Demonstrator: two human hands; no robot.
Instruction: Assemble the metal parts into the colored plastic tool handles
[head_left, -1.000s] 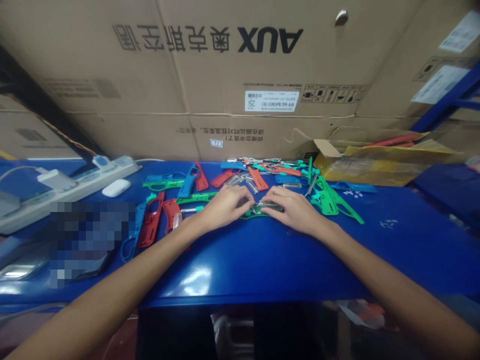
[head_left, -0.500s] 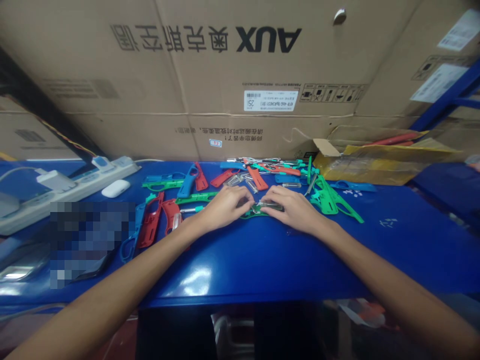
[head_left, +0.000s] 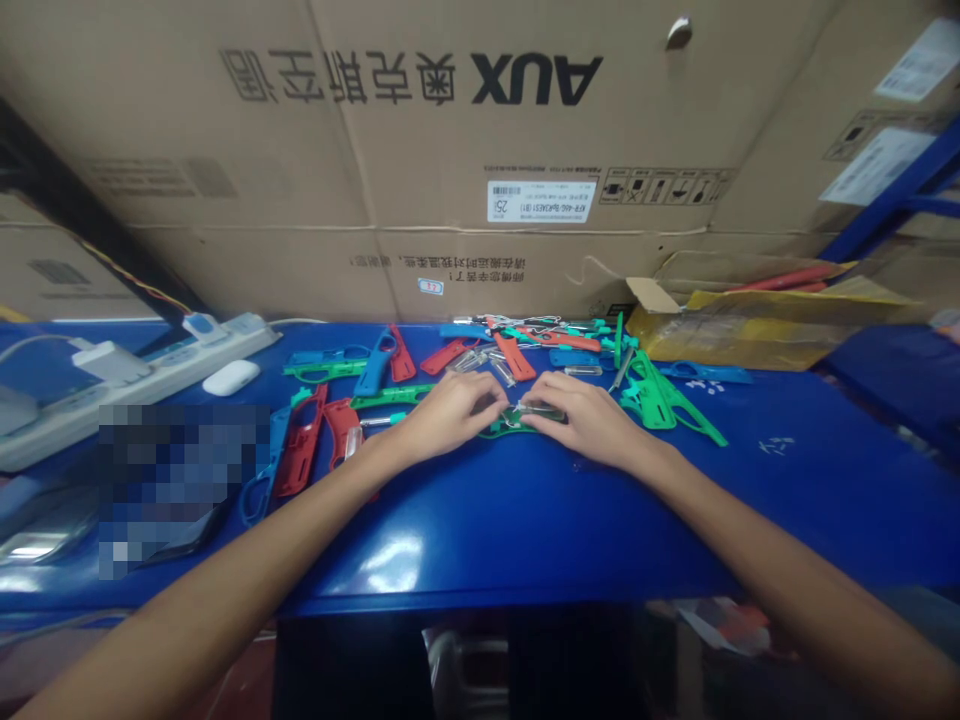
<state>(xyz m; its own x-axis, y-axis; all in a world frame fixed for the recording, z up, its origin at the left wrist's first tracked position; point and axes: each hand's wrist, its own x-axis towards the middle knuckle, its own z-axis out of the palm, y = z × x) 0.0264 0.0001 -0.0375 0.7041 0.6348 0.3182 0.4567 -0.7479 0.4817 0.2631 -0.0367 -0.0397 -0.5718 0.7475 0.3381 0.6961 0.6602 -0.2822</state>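
Note:
Between both hands, low over the blue table, is a green plastic lighter casing. My left hand pinches its left part, thumb and fingertips closed together. My right hand has its fingers closed at the casing's right part, with a clear tube-like piece under the fingertips. Small white parts show in the casing's middle; their detail is too small to make out. Just behind the hands lie several clear fuel tanks and an orange casing.
Red casings and blue ones lie left, green casings right, beside small white bits. An open yellow-taped box stands back right. A power strip, white earbud case and blurred-out dark object lie left.

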